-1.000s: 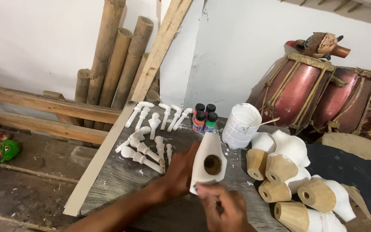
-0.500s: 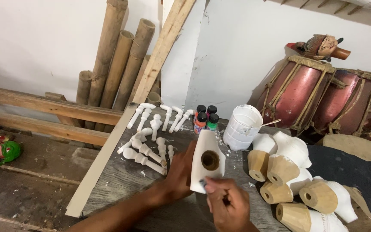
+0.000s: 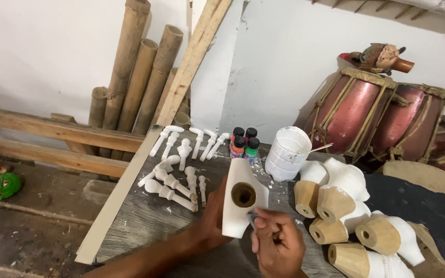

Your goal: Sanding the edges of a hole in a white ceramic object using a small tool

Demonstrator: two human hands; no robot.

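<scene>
The right hand (image 3: 278, 246) sits lowest over the grey board (image 3: 145, 219), fingers bunched and pinching something small and grey against the lower edge of the white-painted wooden piece (image 3: 242, 198). The left hand (image 3: 216, 219) grips that piece from behind, holding it upright, its round hole facing the camera. Just beyond stand four small paint bottles (image 3: 244, 142) and a white plastic tub (image 3: 288, 153), contents unseen.

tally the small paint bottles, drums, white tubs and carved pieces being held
small paint bottles: 4
drums: 2
white tub: 1
white carved piece in left hand: 1
total: 8
</scene>
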